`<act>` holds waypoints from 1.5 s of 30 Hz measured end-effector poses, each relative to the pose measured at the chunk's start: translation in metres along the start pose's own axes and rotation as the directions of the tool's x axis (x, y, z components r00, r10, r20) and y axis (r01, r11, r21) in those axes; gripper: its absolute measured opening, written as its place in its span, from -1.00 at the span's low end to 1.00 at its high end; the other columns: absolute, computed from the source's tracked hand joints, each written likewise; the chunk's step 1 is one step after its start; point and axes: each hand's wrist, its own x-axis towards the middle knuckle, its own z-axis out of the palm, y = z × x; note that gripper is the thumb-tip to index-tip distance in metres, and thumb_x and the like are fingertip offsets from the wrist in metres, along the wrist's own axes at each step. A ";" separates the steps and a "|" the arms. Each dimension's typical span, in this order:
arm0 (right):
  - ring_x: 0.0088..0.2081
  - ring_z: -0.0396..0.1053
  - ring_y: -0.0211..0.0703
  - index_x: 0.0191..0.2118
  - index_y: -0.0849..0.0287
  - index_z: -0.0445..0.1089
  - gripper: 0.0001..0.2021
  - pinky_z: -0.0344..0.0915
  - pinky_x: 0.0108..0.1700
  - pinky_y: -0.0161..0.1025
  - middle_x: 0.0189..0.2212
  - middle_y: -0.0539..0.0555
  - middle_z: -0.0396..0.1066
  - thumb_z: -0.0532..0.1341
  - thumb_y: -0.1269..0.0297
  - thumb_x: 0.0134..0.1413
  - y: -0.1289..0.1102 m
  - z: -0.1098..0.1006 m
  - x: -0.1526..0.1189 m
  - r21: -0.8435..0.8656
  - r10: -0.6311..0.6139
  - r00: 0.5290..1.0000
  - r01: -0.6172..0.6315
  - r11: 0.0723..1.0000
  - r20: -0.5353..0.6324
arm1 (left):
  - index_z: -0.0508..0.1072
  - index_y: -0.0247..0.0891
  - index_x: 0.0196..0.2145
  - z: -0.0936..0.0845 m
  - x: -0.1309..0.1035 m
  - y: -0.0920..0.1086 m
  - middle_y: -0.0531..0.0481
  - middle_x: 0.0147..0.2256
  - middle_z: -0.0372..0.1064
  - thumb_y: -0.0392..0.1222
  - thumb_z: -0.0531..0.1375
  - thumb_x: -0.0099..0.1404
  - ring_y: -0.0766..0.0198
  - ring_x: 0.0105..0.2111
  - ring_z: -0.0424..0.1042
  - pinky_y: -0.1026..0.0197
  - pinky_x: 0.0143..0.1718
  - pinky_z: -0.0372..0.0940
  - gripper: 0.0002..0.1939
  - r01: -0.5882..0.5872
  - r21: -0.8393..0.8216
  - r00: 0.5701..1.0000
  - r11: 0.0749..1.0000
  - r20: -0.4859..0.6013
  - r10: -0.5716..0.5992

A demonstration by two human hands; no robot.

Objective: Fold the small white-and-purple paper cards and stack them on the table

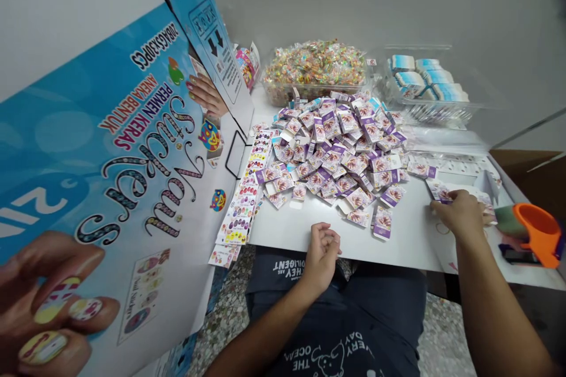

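My left hand [323, 253] rests at the front edge of the white table [283, 230], fingers loosely bent with gaps between them and nothing seen in them. Ahead of it lies a big heap of small purple-and-white printed boxes [336, 147]. One printed box [381, 222] stands apart at the table's edge, between my two hands. Over on the right, my right hand [462, 212] has its fingertips closed on a small flat carton [438, 191]. More printed card shows beside that hand, partly covered by it.
Sticker sheets [243, 206] are stacked left of the heap. Behind stand a clear tub of wrapped candies [313, 68] and a clear tray of blue-white packs [427, 79]. An orange tape dispenser [539, 230] is at the right edge. A tall Nail Stickers carton [132, 159] blocks the left.
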 end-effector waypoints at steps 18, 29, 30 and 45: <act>0.21 0.12 0.42 0.07 0.35 0.34 -0.44 -0.07 0.17 0.24 0.13 0.57 0.28 0.21 0.01 0.06 -0.006 0.011 -0.001 0.100 0.099 0.988 -0.087 0.991 -0.121 | 0.20 -0.18 -0.05 -0.003 0.003 -0.004 0.01 -0.23 0.33 -0.01 0.21 0.35 0.37 -0.42 0.35 0.30 -0.43 0.28 -0.66 0.032 0.010 0.999 0.999 0.012 -0.032; 0.15 0.18 0.41 0.03 0.24 0.31 -0.42 0.00 0.15 0.29 0.03 0.43 0.31 0.29 0.00 -0.07 0.001 0.002 -0.061 0.271 0.042 0.969 0.027 0.962 -0.243 | 0.28 -0.21 -0.14 -0.001 -0.001 0.004 -0.01 -0.29 0.36 0.06 0.24 0.33 0.32 -0.42 0.35 0.25 -0.36 0.29 -0.66 0.031 0.006 0.999 1.000 0.024 -0.031; 0.14 0.19 0.41 0.02 0.24 0.31 -0.41 0.02 0.14 0.31 -0.01 0.38 0.31 0.29 -0.03 -0.09 -0.001 0.002 -0.076 0.305 0.011 0.963 0.073 0.950 -0.268 | 0.31 -0.22 -0.16 0.000 -0.002 0.005 -0.01 -0.30 0.37 0.07 0.24 0.33 0.31 -0.41 0.35 0.23 -0.33 0.29 -0.67 0.026 0.019 0.999 0.999 0.035 -0.027; -0.12 0.40 -0.04 0.15 0.06 0.27 -0.53 0.43 -0.12 -0.14 -0.12 0.10 0.28 0.26 0.31 0.12 -0.062 0.006 -0.259 0.752 -0.591 0.764 0.544 0.373 -0.259 | 0.53 -0.25 -0.08 0.010 -0.008 0.023 -0.15 -0.09 0.46 0.12 0.49 0.01 0.08 -0.11 0.46 0.10 -0.02 0.31 -0.40 0.234 -0.308 0.893 0.922 0.442 -0.079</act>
